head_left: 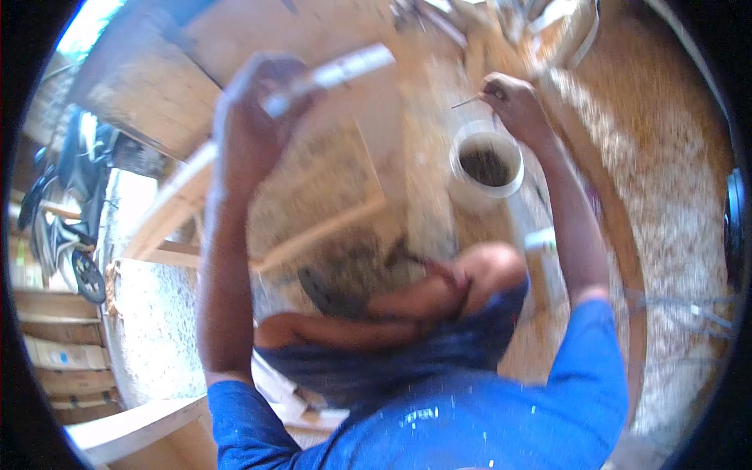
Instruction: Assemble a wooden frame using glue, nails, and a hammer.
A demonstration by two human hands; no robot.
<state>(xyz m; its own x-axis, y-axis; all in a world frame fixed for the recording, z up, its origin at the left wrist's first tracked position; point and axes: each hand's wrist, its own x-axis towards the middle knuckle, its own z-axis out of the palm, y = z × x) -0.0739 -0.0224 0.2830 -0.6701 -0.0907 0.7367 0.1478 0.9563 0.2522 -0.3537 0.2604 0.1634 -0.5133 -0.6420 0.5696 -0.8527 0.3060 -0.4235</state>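
Observation:
My left hand (262, 117), smeared by motion, is closed around a pale flat strip (352, 67) that points up to the right. The strip's exact kind is too blurred to tell. Between the fingertips of my right hand (511, 103) is a thin nail (467, 103), its free end pointing left. Just below that hand stands a whitish bucket (456, 177) with a dark mass of small pieces (486, 167) inside, too blurred to name. Across my bent legs lies what looks like a hammer (427, 262), with a dark head and reddish handle.
A wooden frame (329, 229) stands in front of my legs, beside a large wooden panel (133, 98). A black wheeled object (78, 211) is at the far left, above stacked boards (63, 356). Wood shavings (666, 211) cover ground at the right.

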